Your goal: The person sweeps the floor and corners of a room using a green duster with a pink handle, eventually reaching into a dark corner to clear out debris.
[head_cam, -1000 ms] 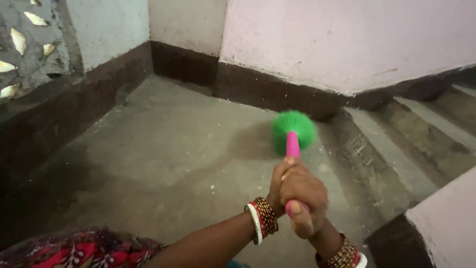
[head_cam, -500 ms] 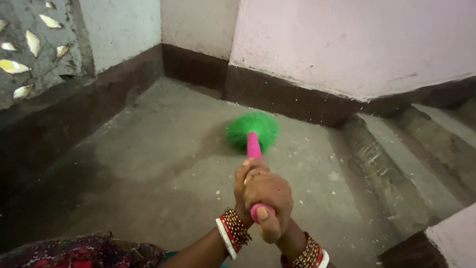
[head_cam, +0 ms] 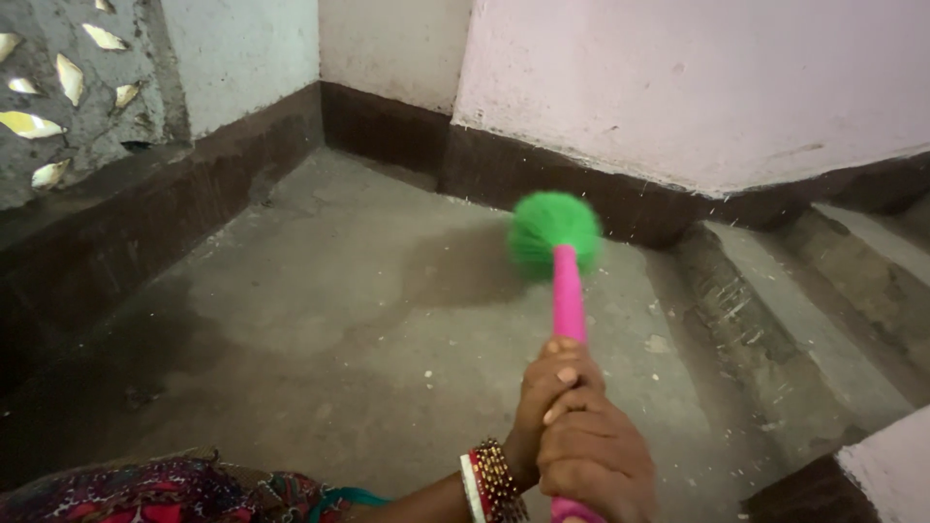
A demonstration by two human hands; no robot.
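Both hands sit low in front, the left hand [head_cam: 542, 407] ahead of and just above the right hand [head_cam: 593, 465], stacked on the broom handle [head_cam: 568, 295]. The handle runs away from them to the broom head [head_cam: 554, 230], down on the floor [head_cam: 320, 320] near the far wall [head_cam: 678, 87]. Steps [head_cam: 794, 320] lie to the right, a side wall [head_cam: 87, 107] to the left.

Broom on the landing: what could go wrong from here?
1. Both hands, left hand and right hand, clamp the pink handle low, so the blurred green broom head may swing wide and hit the dark skirting.
2. The steps drop off beside the head; grit could scatter down them.
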